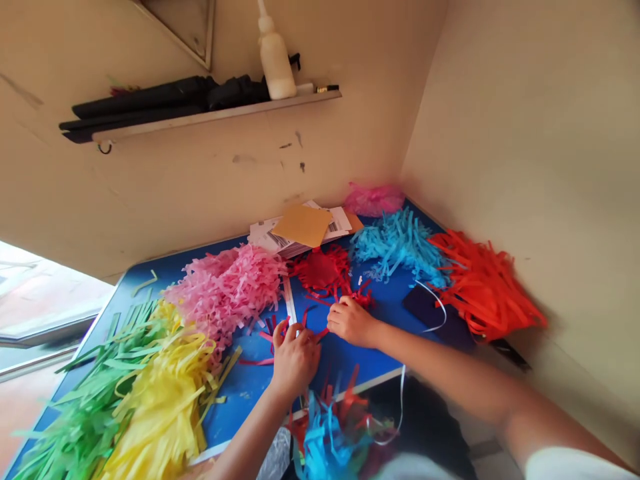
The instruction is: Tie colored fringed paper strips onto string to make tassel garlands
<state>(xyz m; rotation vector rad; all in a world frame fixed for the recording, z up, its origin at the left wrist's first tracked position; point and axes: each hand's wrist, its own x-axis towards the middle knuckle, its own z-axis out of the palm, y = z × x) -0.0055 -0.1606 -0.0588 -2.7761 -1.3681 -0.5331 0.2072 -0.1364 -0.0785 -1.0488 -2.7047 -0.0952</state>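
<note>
My left hand [296, 357] is over the blue table, its fingers curled down onto dark magenta paper strips [257, 362] that stick out around it. Just right of it, my right hand [353, 322] is closed, with a thin red strip end [324, 333] showing at its fingertips. Beyond my right hand lies a heap of dark red fringed paper [323, 270]. Below my hands, at the table's near edge, hangs a blurred bunch of blue fringe [327, 440] with some red strips. What lies under my palms is hidden.
On the blue table [240, 393] lie piles of pink fringe [233, 283], yellow strips [163, 393], green strips [95, 400], light blue fringe [397, 247] and orange-red strips [487, 287]. Papers [303, 225] lie by the wall. A shelf [220, 117] holds a white bottle [277, 63].
</note>
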